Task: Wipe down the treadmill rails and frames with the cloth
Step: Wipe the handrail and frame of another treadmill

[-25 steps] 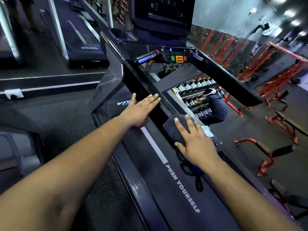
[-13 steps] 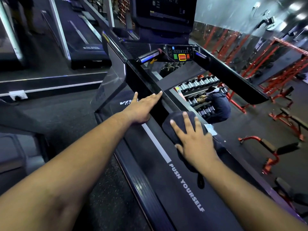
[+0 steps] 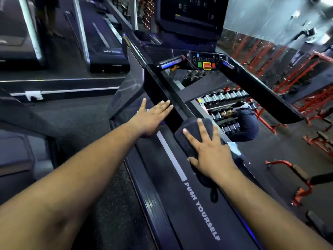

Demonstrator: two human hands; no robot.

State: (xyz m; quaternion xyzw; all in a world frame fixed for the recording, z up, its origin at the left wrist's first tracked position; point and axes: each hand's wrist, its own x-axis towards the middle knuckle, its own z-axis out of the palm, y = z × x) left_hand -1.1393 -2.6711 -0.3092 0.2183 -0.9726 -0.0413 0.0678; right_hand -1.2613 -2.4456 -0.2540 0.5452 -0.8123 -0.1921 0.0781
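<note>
Head view: right hand (image 3: 210, 152) flat, fingers spread, pressing the dark cloth (image 3: 192, 134) onto the near end of the treadmill's left handrail (image 3: 162, 87), probably to spread pressure for the wipe. Grip wide, nothing pinched. Left hand (image 3: 151, 118) flat against the rail's outer side, fingers straight, likely bracing. Belt (image 3: 180, 204) lies below.

The right hand (image 3: 210, 153) covers much of the dark cloth (image 3: 191, 134), hiding its middle and the surface beneath. The console screen (image 3: 191, 13) at top centre is cut off by the frame's upper edge, its readout too blurred to read. Both forearms run out of the bottom edge.
</note>
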